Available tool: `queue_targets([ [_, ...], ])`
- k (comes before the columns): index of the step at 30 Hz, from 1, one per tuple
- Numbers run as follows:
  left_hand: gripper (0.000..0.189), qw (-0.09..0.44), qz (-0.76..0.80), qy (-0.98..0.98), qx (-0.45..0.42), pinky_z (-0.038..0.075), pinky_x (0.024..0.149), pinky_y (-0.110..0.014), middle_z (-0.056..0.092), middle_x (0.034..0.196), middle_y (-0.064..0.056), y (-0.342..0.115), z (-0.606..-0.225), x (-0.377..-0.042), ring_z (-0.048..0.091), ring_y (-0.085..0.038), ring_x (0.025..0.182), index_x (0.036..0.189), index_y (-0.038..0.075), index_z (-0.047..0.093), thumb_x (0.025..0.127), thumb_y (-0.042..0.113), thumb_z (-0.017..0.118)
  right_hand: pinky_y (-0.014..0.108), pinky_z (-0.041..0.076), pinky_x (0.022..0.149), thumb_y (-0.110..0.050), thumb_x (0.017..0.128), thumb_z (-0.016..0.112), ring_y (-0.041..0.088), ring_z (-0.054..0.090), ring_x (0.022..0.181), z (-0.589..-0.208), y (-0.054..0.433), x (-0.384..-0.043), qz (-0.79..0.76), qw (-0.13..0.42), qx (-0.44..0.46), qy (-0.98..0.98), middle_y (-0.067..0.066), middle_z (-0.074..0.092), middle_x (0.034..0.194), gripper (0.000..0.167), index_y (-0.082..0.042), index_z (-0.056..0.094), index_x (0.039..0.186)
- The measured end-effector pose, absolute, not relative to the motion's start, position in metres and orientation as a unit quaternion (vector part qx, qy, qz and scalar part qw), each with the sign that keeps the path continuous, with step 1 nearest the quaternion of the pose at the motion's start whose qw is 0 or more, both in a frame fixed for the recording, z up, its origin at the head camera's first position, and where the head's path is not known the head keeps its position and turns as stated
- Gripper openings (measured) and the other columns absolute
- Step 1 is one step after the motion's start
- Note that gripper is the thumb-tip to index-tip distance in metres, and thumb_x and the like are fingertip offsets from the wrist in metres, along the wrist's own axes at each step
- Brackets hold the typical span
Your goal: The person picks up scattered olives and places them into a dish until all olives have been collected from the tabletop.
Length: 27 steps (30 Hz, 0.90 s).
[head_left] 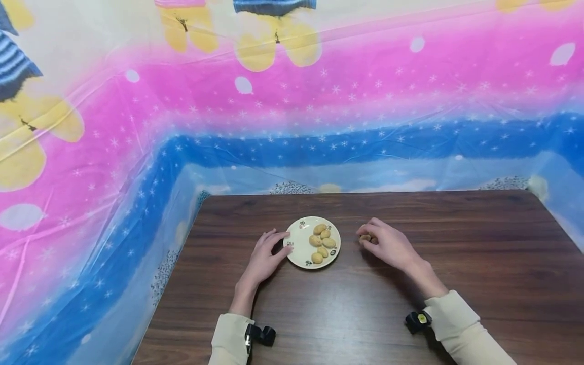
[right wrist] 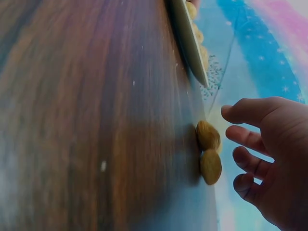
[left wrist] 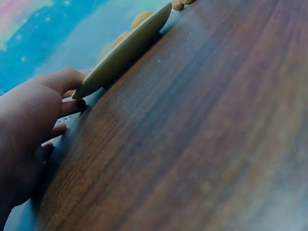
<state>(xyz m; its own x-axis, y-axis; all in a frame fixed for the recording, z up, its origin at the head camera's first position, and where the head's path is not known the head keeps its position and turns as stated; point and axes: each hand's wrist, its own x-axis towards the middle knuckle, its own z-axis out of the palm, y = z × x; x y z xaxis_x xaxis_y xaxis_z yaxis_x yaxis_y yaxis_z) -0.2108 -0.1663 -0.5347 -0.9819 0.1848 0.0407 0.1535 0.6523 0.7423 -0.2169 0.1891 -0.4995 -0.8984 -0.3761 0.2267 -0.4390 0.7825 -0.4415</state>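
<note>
A cream plate (head_left: 298,230) with small dark motifs stands on the table, several tan, walnut-like nuts (head_left: 316,241) gathered on its right half. At its left rim my left hand (head_left: 262,258) holds the edge, thumb and forefinger on it; the left wrist view shows the other fingers spread beyond the rim. To the right of the plate, my right hand (head_left: 392,247) hovers over a small group of the same nuts (right wrist: 211,166) on the tabletop. Its fingers are loosely bent and apart from the nuts in the right wrist view. From above, the fingers partly cover this group.
The dark wooden table (head_left: 319,314) ends at a back edge against a pink and blue patterned cloth (head_left: 292,111). That cloth also runs down the left side. Small black wrist cameras (head_left: 261,334) sit at both cream sleeves (head_left: 456,317).
</note>
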Motion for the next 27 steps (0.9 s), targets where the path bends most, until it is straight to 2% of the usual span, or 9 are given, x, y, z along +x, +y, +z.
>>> queue_targets([
  [9,0.045,0.011,0.395,0.913,0.102,0.021,0.12,-0.061,0.049,0.151,-0.001,-0.167,-0.535,-0.211,0.024,-0.029,0.152,0.137,0.032,0.06,0.096,0.05,0.061,0.039,0.054,0.071,-0.018,0.089,0.074,0.014,0.064,0.088,-0.507,0.199,-0.219,0.234,0.053,0.208,-0.948,-0.004,0.06,0.107,0.022,-0.021,0.072,0.111],
  [15,0.045,0.008,0.397,0.912,0.107,0.02,0.122,-0.058,0.052,0.148,0.001,-0.167,-0.534,-0.211,0.025,-0.028,0.152,0.137,0.03,0.061,0.096,0.049,0.061,0.042,0.055,0.072,-0.019,0.088,0.075,0.015,0.063,0.09,-0.508,0.198,-0.221,0.225,0.042,0.203,-0.952,-0.003,0.061,0.11,0.024,-0.02,0.072,0.112],
  [22,0.045,0.006,0.396,0.912,0.109,0.02,0.122,-0.059,0.054,0.147,0.003,-0.167,-0.534,-0.212,0.025,-0.026,0.152,0.137,0.03,0.06,0.096,0.049,0.061,0.04,0.055,0.071,-0.019,0.089,0.075,0.013,0.064,0.086,-0.51,0.192,-0.223,0.188,0.055,0.213,-0.957,-0.005,0.062,0.108,0.017,-0.023,0.074,0.106],
  [27,0.046,0.01,0.39,0.914,0.109,0.02,0.122,-0.058,0.054,0.147,0.003,-0.167,-0.535,-0.212,0.025,-0.026,0.152,0.138,0.03,0.06,0.097,0.051,0.06,0.042,0.056,0.073,-0.02,0.088,0.076,0.014,0.066,0.088,-0.508,0.189,-0.221,0.199,0.063,0.219,-0.953,-0.006,0.064,0.108,0.016,-0.024,0.074,0.104],
])
